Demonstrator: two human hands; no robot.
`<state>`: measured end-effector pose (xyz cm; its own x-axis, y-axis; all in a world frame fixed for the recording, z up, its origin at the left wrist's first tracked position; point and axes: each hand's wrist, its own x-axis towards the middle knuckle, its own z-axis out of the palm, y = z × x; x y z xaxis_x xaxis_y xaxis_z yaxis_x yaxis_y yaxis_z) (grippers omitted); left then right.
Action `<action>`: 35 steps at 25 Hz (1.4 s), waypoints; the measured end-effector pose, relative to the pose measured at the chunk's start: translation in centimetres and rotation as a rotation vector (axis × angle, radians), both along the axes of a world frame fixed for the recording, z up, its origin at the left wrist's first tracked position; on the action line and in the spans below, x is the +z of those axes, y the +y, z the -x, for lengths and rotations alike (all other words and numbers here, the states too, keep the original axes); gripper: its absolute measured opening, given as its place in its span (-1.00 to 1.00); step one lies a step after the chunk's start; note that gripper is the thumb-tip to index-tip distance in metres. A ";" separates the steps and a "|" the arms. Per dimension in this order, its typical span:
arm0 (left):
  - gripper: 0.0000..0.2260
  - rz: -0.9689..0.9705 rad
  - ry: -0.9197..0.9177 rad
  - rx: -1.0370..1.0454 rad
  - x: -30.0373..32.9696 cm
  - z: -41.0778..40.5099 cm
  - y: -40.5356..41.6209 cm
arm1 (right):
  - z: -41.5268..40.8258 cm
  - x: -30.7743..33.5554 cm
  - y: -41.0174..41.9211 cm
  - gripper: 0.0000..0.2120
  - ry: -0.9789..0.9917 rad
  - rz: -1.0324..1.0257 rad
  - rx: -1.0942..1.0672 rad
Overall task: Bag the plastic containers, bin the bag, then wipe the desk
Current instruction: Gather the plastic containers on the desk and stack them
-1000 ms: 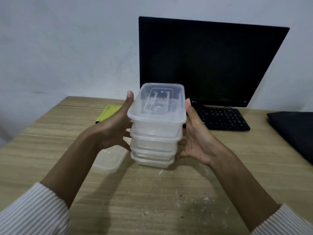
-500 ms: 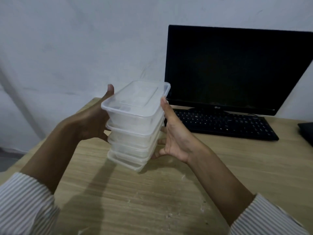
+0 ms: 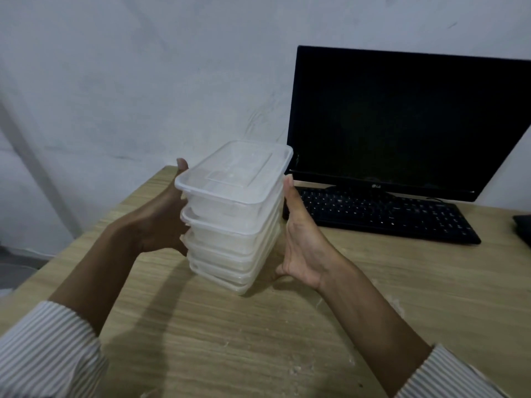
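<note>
While both hands are clamped on it, the stack of plastic containers (image 3: 234, 216) sits squeezed between my palms, so that's the whole grip right now: left hand (image 3: 161, 222) flat against one long side, right hand (image 3: 301, 239) flat against the other, thumbs pointing up past the top lid. Neither hand curls round anything, it's pure sideways pressure. Makes sense to me, since these tubs are slick and see-through and only loosely stacked, and pinching from both sides keeps them moving as one block instead of sliding apart.

The stack looks tilted, top leaning away from me toward the monitor (image 3: 402, 119). Its bottom edge is either just off the desk (image 3: 258, 340) or barely resting on it, honestly can't tell which from this angle.

Just past my right thumb is the keyboard (image 3: 382, 216), close but not touching. Below and in front of the grip the wood has pale crumbs and smears, which I guess is what the wiping step is for later.

No bag anywhere in view, so my read is I'm at the very start: containers gathered, bagging not yet done. The risk I'd watch is the lower tubs slipping out if I ease the squeeze.
</note>
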<state>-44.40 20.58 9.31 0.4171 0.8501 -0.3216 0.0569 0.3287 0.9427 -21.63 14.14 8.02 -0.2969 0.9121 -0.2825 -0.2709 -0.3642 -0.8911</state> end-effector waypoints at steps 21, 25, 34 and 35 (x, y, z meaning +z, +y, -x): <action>-0.39 -0.019 0.021 -0.255 -2.1 -14.6 -3.0 | -12.1 -0.4 -2.9 -0.33 0.041 -0.041 -0.108; -0.40 -0.031 0.001 -0.246 -1.9 -15.8 -3.2 | -13.0 -0.5 -2.8 -0.34 0.001 -0.029 -0.132; -0.26 -0.114 0.024 0.319 -4.5 -15.0 -5.4 | -14.2 -1.9 -3.7 -0.17 -0.074 0.023 -0.242; -0.42 -0.170 0.016 0.436 -5.2 -15.1 -6.9 | -14.6 -2.4 -4.0 -0.11 -0.090 0.049 -0.289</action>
